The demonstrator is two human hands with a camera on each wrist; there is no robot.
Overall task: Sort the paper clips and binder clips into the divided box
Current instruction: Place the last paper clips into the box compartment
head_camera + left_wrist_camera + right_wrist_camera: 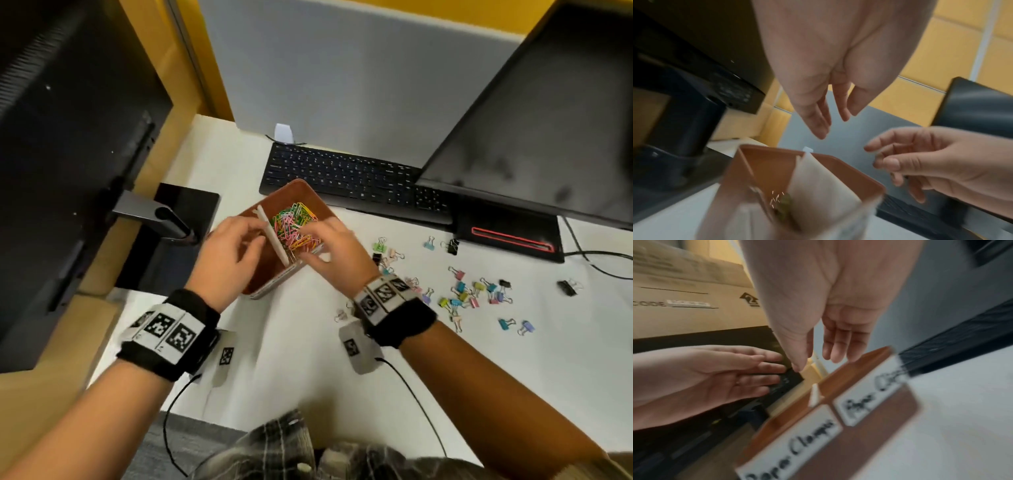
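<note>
The brown divided box (297, 185) stands mid-table, split by a white divider (274, 240). Its right compartment holds a heap of coloured paper clips (295, 222). My left hand (233, 246) hovers over the left compartment with relaxed, empty fingers (818, 123). My right hand (329, 246) hangs over the box's front right, fingers (838, 344) nearly straight, nothing held. The box front carries the labels "Paper Clamps" (809, 443) and "Paper Clips" (865, 399). A blurred greenish item (784, 203) lies left of the divider (818, 178). Several pastel and black binder clips (472, 294) lie scattered to the right.
A black keyboard (342, 178) lies just behind the box. A large monitor (548, 120) with a red-lit base (510, 236) stands at the right, another monitor (68, 137) and its stand (161, 219) at the left. Cables trail from both wristbands over the table's near edge.
</note>
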